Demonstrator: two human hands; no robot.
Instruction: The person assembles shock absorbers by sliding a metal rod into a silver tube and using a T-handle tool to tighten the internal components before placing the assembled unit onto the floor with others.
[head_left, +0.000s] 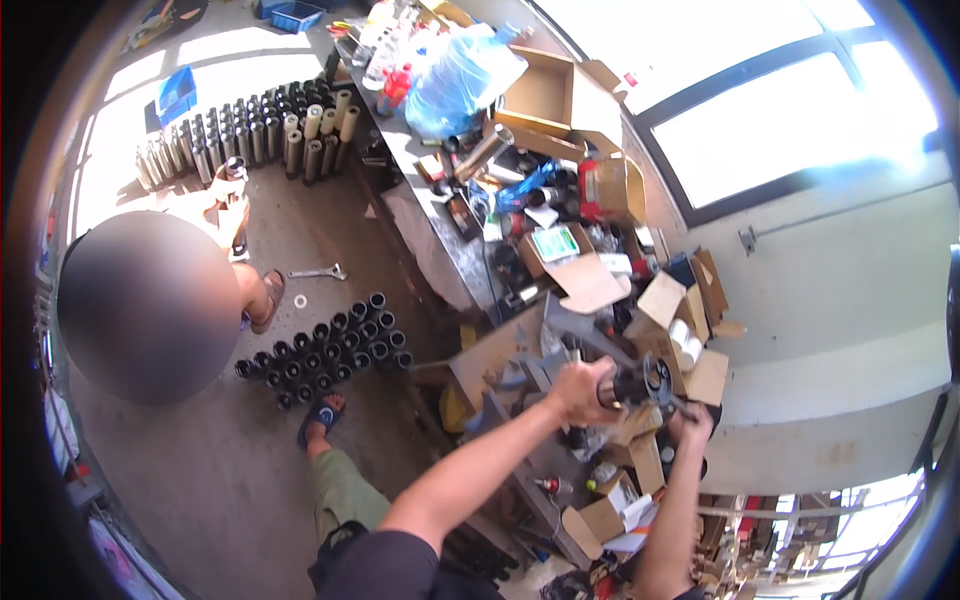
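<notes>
Over the cluttered bench at the right, my left hand point(585, 392) is closed around a black cylindrical part point(628, 388), which lies roughly sideways. A dark metal tool with a rounded, jaw-like head point(657, 378) sits at the part's right end. My right hand point(693, 424) is closed on the handle side of that tool, a little lower and to the right. The tool's exact kind is hard to make out, and my left fingers hide much of the cylinder. Behind both hands are opened cardboard boxes point(660, 300) and white rolls point(685, 343).
Rows of black tubes point(330, 350) stand on the floor left of the bench, near my foot. A wrench point(320, 272) lies beyond them. Another person point(150, 300) crouches at the left near upright metal cylinders point(230, 135). A blue plastic bag point(465, 80) rests on the far bench.
</notes>
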